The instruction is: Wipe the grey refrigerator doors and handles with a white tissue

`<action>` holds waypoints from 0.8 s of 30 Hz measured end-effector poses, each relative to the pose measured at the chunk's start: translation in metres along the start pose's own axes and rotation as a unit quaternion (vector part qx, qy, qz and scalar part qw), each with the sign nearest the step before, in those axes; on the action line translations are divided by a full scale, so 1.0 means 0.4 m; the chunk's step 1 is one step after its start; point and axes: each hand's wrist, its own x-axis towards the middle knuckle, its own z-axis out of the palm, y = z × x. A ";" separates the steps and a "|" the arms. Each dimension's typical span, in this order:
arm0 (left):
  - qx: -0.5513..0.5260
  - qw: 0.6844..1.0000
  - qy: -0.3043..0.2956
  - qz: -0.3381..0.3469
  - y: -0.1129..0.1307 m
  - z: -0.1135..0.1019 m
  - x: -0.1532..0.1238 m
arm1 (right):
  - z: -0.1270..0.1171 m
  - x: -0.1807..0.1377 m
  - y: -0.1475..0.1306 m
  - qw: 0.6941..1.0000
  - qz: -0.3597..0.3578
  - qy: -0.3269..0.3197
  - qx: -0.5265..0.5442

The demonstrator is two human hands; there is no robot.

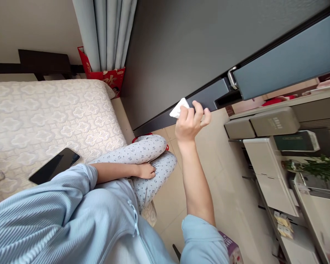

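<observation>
My right hand (pixel 191 121) is raised and pinches a folded white tissue (pixel 178 109) between thumb and fingers, with the other fingers curled. The tissue is at the narrow edge of a dark grey door panel (pixel 176 55); whether it presses on it I cannot tell. Further along that edge is a metal latch (pixel 232 77), beside a blue-grey panel (pixel 288 55). My left hand (pixel 146 171) rests closed on my thigh, on the patterned trousers (pixel 151 185), and nothing shows in it.
A bed with a cream quilted cover (pixel 57 110) lies to the left, with a black phone (pixel 55 165) on it. A red bag (pixel 107 75) stands below the grey curtain (pixel 107 33). At right are grey cases (pixel 275 121), white cabinets (pixel 264 157) and a plant (pixel 319 168).
</observation>
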 end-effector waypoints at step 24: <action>0.027 0.999 -0.021 0.002 0.009 -0.015 -0.006 | -0.028 0.068 0.082 0.961 -0.081 0.187 -0.187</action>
